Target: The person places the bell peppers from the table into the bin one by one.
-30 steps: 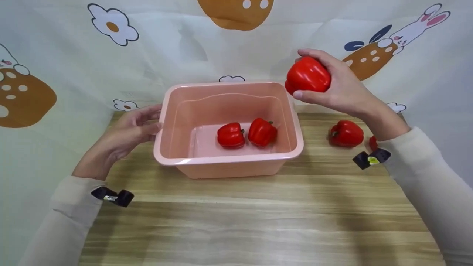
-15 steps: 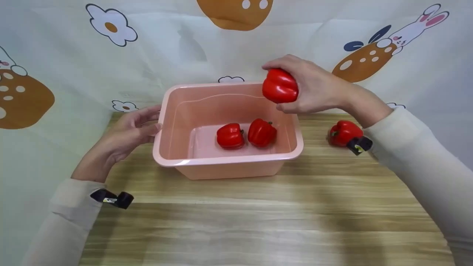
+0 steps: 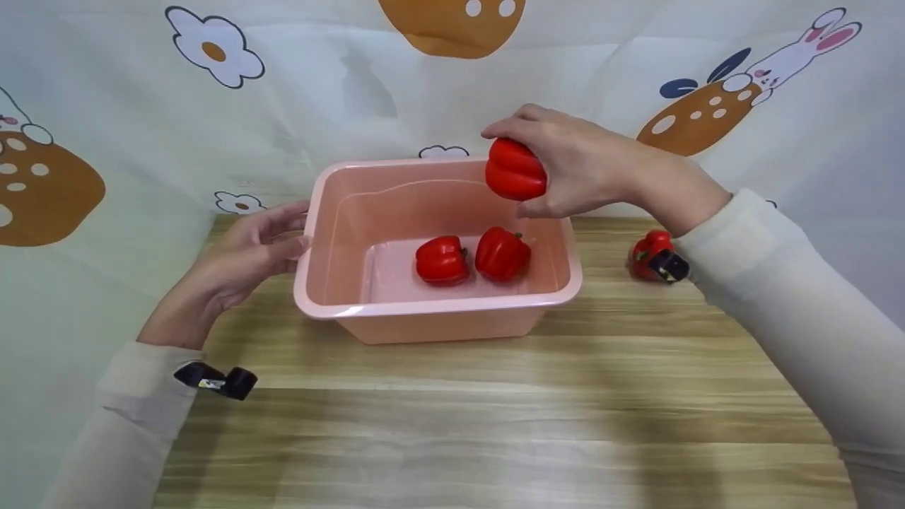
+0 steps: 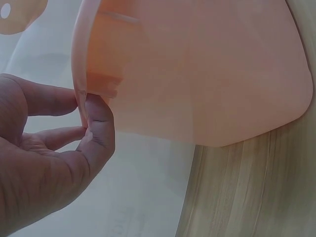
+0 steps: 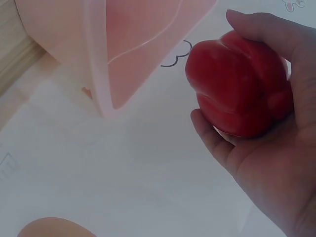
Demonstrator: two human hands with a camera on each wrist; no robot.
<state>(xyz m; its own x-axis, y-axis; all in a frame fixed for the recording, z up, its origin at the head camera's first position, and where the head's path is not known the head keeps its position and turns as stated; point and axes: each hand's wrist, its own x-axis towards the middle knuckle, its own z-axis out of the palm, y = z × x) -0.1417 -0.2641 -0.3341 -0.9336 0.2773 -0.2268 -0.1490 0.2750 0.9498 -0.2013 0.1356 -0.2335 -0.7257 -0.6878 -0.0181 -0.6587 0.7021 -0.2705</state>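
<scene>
Pepper [image 3: 515, 170] is gripped by right hand [image 3: 583, 164] near back right of pink tub [image 3: 438, 326], left hand [image 3: 244, 253] pinching left rim [image 4: 79, 49]; early release could clip tub and bounce pepper outside.

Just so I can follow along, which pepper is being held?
The red pepper in the right hand; two others lie inside the pink tub, another on the table beside it.

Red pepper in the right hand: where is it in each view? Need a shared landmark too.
Head: red pepper right of centre, upper half, held by the right hand.
Left wrist: not in it.
Right wrist: upper right, same hand around it.
Shared landmark: pink tub, centre in head, top in left wrist, upper left in right wrist.
</scene>
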